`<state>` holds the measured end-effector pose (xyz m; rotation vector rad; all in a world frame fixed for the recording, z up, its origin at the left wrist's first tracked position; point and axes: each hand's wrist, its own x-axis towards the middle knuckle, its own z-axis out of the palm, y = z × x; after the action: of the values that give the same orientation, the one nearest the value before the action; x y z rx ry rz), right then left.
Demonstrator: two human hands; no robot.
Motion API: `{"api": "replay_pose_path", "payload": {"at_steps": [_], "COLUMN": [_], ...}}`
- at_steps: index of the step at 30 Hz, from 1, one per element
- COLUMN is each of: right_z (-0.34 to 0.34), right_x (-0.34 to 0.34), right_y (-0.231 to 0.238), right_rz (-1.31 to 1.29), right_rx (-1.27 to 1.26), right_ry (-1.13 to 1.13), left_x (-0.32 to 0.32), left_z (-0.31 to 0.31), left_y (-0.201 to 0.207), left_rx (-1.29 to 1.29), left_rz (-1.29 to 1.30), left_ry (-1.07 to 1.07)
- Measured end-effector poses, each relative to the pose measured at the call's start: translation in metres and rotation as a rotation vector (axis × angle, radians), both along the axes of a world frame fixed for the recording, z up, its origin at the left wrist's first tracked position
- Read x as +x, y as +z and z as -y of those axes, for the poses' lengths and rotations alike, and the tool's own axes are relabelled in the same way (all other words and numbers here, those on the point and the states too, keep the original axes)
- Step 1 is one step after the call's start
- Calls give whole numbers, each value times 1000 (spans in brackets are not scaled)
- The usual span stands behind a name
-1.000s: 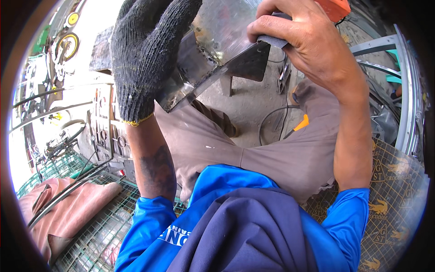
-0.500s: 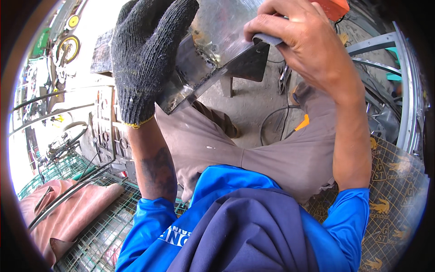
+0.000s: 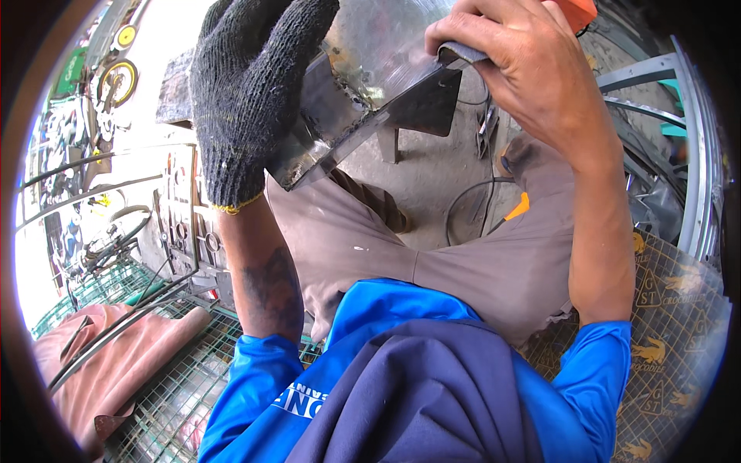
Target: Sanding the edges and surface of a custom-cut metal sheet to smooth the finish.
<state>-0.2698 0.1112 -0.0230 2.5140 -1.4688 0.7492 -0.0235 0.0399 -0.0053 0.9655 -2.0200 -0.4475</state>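
A welded sheet-metal piece (image 3: 382, 48) is held up above my lap, its top face shiny with scuffs and rough dark weld marks. A dark triangular side (image 3: 426, 106) hangs from its right part. My left hand (image 3: 245, 96), in a dark knit glove with a yellow cuff edge, grips the piece by its left side; its fingertips run out at the top edge. Bare, my right hand (image 3: 519, 65) pinches a folded grey sheet of sandpaper (image 3: 463, 52) over the metal's right edge. Part of the sandpaper is hidden under my fingers.
A black cable (image 3: 455, 202) and an orange-yellow object (image 3: 519, 205) lie by my right leg. Metal frames (image 3: 689, 154) stand at right. Green wire mesh (image 3: 166, 370) with a pinkish-brown leather sheet (image 3: 127, 347) lies at left. Something orange (image 3: 567, 11) is at the top right.
My right hand with the sandpaper has shifted slightly right along the metal edge. The metal piece has tilted a little; my left hand keeps its grip almost in place.
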Motion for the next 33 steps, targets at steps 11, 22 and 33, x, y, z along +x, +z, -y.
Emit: {"api": "replay_pose_path", "payload": {"at_steps": [11, 22, 33], "right_z": [-3, 4, -16], "right_x": [7, -35, -8], "right_y": [0, 0, -26], "right_rz": [188, 131, 171], "right_rx": [63, -192, -66], "right_ry": [69, -239, -122], "left_x": [9, -8, 24], "left_z": [6, -13, 18], "left_y": [-9, 17, -23], "left_rx": [-10, 86, 114], "left_rz": [33, -55, -84], "left_ry": [-17, -31, -20]}}
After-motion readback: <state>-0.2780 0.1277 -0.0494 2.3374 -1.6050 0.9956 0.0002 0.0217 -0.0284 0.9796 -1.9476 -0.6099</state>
